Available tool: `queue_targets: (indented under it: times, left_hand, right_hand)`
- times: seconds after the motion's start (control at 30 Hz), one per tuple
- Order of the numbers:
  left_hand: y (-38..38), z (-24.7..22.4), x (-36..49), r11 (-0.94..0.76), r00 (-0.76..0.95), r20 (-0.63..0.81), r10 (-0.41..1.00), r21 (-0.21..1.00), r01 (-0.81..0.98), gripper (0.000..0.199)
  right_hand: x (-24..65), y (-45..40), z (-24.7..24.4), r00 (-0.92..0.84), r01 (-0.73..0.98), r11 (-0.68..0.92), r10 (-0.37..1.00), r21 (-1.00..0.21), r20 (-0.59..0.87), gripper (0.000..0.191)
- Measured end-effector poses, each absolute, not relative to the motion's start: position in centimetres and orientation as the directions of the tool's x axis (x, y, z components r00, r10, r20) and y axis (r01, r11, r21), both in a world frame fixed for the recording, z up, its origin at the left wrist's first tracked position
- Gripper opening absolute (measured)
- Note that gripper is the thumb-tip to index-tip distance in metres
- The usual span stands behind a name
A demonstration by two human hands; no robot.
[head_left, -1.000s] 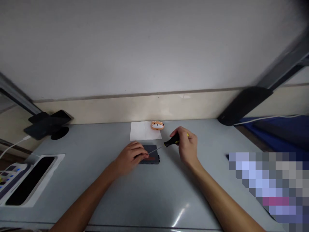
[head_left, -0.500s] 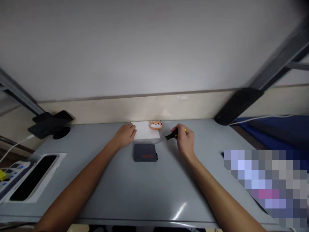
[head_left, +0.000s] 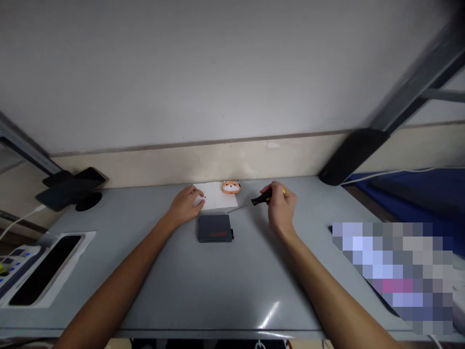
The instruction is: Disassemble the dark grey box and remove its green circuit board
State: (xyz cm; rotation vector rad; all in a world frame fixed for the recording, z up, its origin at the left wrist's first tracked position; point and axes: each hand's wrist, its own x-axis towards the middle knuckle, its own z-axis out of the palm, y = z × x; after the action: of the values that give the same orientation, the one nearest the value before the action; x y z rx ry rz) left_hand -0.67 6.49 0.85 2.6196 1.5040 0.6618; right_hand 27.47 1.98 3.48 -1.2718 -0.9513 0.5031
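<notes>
My right hand point(head_left: 282, 208) is closed around a black-and-yellow screwdriver point(head_left: 262, 198), whose thin shaft points left and ends near the back right corner of a dark grey box point(head_left: 214, 228). Orange-red markings show on the top of this flat box. My left hand point(head_left: 186, 204) rests at the left edge of a folded white paper point(head_left: 216, 198), thumb and fingers apart with white showing between them. A tiny dark speck lies on the paper beside the fingertips, too small to name. An orange animal-face case point(head_left: 231, 187) sits on the paper's back right part.
On the left are a phone point(head_left: 45, 269) on white paper, a power strip point(head_left: 18, 269) and a device on a black stand point(head_left: 89, 201). A black cylinder point(head_left: 350, 157) leans at the back right. A blurred-out object point(head_left: 395, 276) lies at right.
The screwdriver tip has moved from over the box to just behind its back edge. My left thumb and fingers have parted, and the dark speck now shows on the paper.
</notes>
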Motion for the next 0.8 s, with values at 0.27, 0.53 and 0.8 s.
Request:
queue_targets:
  times: [0.27,0.53,0.8]
  left_hand:
    - [-3.7,1.3,1.8,-0.196,0.184,0.079,0.98,0.577,0.793,0.031]
    - [-2.1,0.6,-0.4,-0.238,0.282,0.093,0.955,0.808,0.539,0.036]
    - [-1.3,0.5,-1.1,-0.322,0.382,0.145,0.913,0.829,0.457,0.035]
  right_hand:
    - [27.3,1.6,3.9,0.557,0.227,0.271,0.752,-0.935,0.353,0.034]
    - [26.1,0.7,3.8,0.425,0.37,0.293,0.79,-0.882,0.441,0.032]
    - [24.4,-0.7,3.1,0.144,0.521,0.391,0.836,-0.758,0.53,0.038]
